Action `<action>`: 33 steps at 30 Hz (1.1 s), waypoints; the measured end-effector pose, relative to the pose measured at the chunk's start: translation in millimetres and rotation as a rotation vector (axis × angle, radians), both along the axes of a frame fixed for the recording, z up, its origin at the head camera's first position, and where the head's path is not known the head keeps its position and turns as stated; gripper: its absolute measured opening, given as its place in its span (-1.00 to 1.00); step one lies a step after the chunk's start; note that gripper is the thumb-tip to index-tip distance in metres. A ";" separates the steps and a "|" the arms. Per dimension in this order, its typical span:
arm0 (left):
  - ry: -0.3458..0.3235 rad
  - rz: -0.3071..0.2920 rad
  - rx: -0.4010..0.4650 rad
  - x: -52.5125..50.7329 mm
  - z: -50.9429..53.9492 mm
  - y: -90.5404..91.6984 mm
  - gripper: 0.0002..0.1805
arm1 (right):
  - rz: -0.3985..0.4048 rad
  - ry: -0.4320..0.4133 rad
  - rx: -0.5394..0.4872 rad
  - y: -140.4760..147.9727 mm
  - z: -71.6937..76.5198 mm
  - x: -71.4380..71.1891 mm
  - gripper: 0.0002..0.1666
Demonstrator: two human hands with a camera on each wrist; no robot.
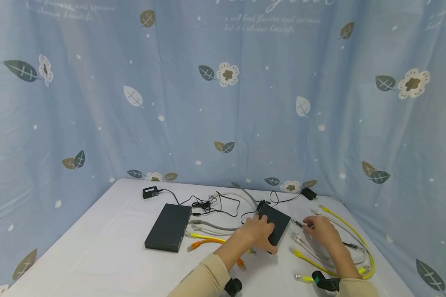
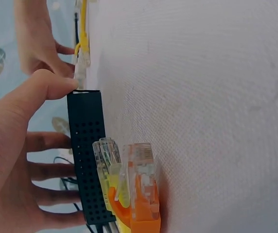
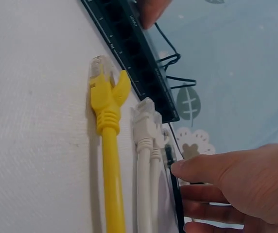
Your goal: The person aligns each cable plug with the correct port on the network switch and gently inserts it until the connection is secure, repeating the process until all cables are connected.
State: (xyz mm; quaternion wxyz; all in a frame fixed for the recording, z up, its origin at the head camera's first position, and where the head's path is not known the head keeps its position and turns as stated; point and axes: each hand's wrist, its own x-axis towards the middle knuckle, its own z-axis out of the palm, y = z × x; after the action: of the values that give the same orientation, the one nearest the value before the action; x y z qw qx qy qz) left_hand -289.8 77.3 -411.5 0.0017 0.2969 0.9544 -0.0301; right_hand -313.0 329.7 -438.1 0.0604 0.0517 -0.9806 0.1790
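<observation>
My left hand (image 1: 258, 233) grips a black network switch (image 1: 281, 222) on the right half of the table, fingers spread over its top and thumb at the near corner. A row of ports (image 3: 134, 53) faces right. Just right of it, my right hand (image 1: 322, 233) pinches a black Ethernet cable (image 3: 176, 204) close to its clear plug (image 1: 298, 223). That plug points toward the port side; whether it touches a port I cannot tell. Beside it lie white cables (image 3: 144, 170) and a yellow cable (image 3: 111, 170), their plugs toward the switch.
A second black switch (image 1: 168, 227) lies at left, with grey, yellow and orange cables (image 1: 204, 243) by its ports. Power adapters (image 1: 150, 192) and thin black cords stand behind. More yellow cable (image 1: 369, 258) loops at the right edge. A patterned blue curtain (image 1: 223, 103) hangs behind the table.
</observation>
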 end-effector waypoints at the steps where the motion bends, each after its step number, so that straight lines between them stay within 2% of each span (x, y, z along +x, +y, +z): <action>1: -0.002 0.000 -0.001 -0.5 -0.8 0.0 -0.24 | -0.007 -0.008 0.003 -0.8 -0.6 -0.1 -0.70; 6: -0.002 -0.005 0.001 -4.0 -3.8 0.0 -0.24 | -0.032 -0.011 0.031 -3.3 -0.8 0.5 -0.72; 15: -0.024 -0.016 0.030 -6.1 -0.5 -3.1 -0.25 | -0.023 -0.003 0.027 -3.8 -0.2 0.8 -0.74; 26: -0.022 -0.001 -0.002 -6.2 -1.3 -1.8 -0.23 | -0.032 0.031 0.035 -5.1 -3.8 3.5 -0.94; 33: -0.022 -0.001 0.005 -6.8 -2.2 -0.4 -0.25 | -0.037 0.030 0.015 -5.9 -3.6 5.5 -0.93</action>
State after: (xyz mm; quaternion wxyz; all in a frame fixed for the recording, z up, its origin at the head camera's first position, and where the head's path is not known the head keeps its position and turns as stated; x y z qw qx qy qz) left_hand -296.6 76.9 -413.6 0.0113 0.2976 0.9543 -0.0244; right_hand -307.5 323.8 -441.7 0.0781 0.0365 -0.9817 0.1695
